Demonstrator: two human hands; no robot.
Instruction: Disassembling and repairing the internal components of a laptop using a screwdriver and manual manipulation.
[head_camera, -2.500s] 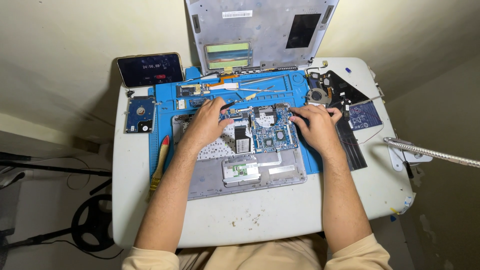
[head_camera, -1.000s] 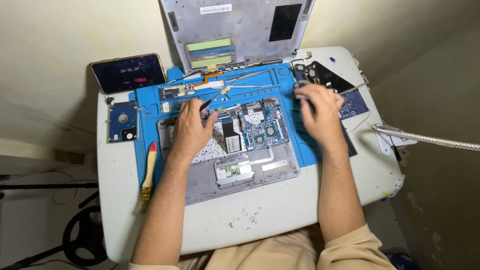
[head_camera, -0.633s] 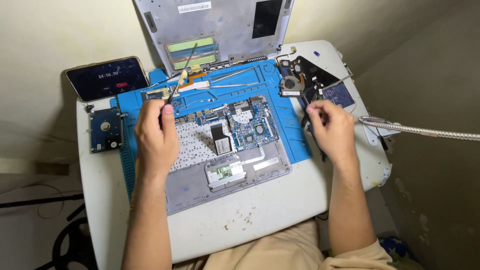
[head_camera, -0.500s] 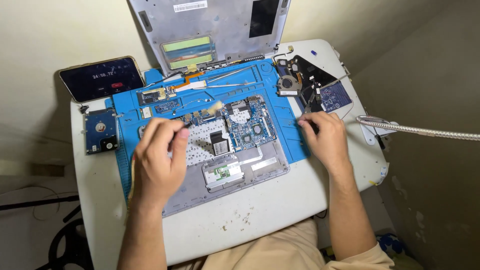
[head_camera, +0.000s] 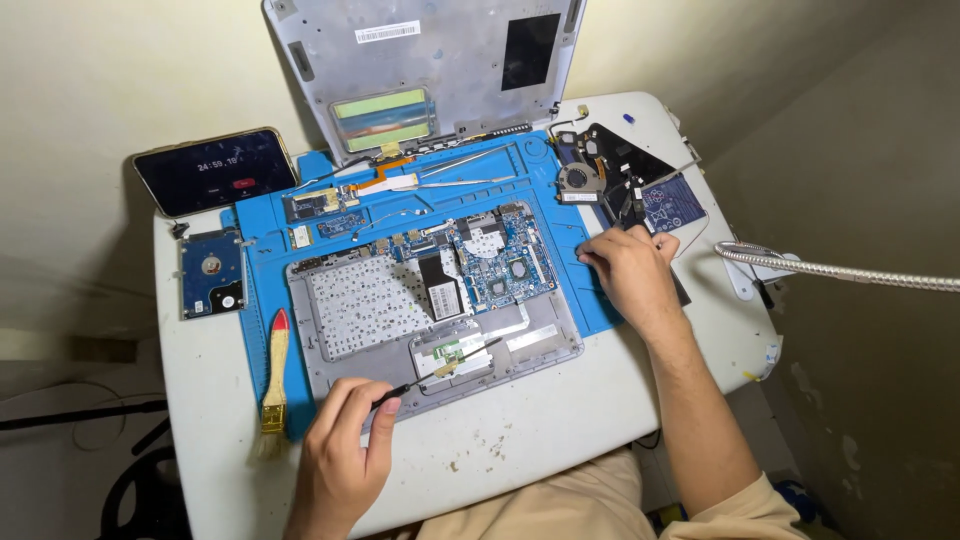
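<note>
Fingers of the left hand (head_camera: 340, 450) pinch a slim screwdriver (head_camera: 440, 368), its tip lying over the opened laptop chassis (head_camera: 540, 345) just beyond them. The right hand (head_camera: 625, 275) rests curled on the blue mat's (head_camera: 265, 245) edge, gripping nothing visible.

Bare table edge (head_camera: 560, 440) lies free near the body (opened laptop (head_camera: 430, 300) fills the blue mat (head_camera: 255, 245))

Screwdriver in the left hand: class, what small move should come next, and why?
Probably bring the right hand from the blue mat back to steady the laptop base. The left hand alone holds the screwdriver, its tip near the small touchpad board, and nothing braces the base.
</note>
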